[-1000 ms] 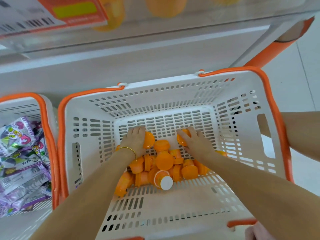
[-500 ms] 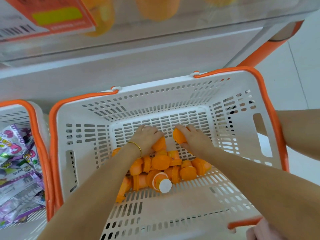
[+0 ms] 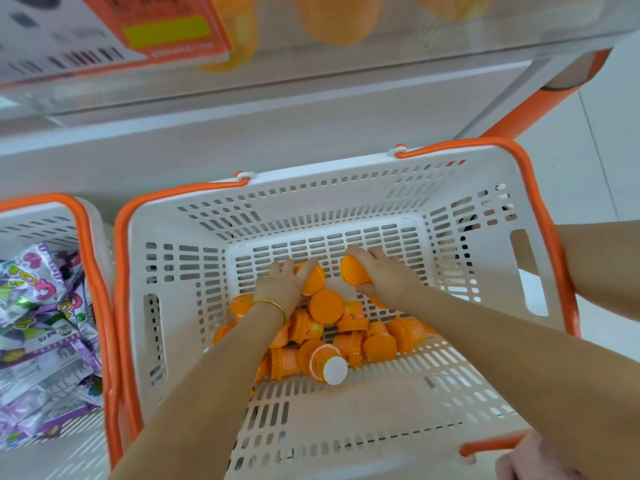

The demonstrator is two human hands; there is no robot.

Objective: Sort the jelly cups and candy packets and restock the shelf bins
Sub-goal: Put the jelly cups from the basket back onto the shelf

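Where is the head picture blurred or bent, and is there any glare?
Head view: the shelf label and the shelved cups are blurred; the basket rim bows from wide-angle distortion; the light is soft, without hard shadows or strong glare; the jelly cups are fairly sharp.

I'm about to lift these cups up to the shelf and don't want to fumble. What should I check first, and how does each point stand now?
1. The left hand grips a jelly cup: ok.
2. The right hand grips a second jelly cup: ok.
3. The pile in the white basket is orange cups only, no packets mixed in: ok, as far as shows.
4. The candy packets lie apart in the neighbouring basket: ok.
5. Room in the shelf bin above: cannot tell; only blurred orange cups show through its clear front.
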